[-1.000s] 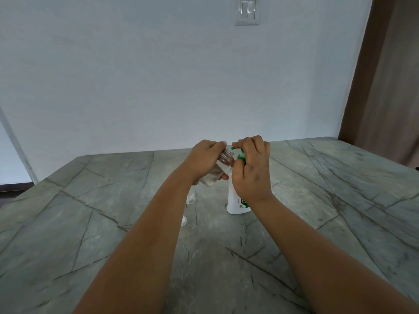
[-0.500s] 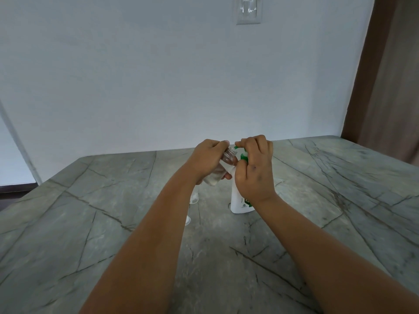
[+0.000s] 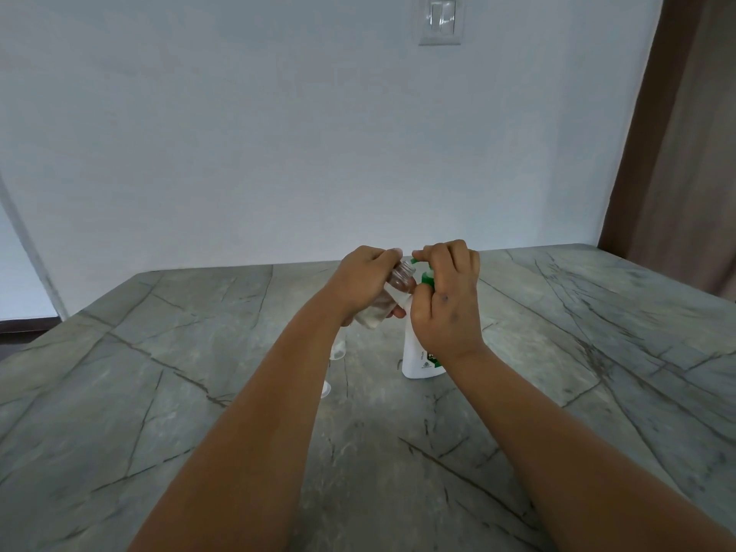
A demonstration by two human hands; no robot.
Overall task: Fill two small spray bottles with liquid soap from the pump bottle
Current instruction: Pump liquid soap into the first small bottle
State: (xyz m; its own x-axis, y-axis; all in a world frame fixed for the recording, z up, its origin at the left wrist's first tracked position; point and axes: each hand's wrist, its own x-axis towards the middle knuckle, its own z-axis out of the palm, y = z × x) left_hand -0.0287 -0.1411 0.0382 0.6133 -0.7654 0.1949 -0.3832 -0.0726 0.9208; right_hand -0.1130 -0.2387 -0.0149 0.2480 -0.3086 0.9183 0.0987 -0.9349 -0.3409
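Most of the white pump bottle point(image 3: 414, 354) is hidden behind the right hand point(image 3: 446, 300); only its lower body and bits of the green pump head show between the fingers. That hand curls over the pump from above, wrist bent down. Just left of it, the left hand point(image 3: 364, 282) grips a small clear spray bottle point(image 3: 388, 298), tilted so its open threaded neck points up toward the pump spout. Below the left wrist, two small clear pieces point(image 3: 337, 348) on the desk point(image 3: 159, 392) are half covered by the forearm and hard to make out.
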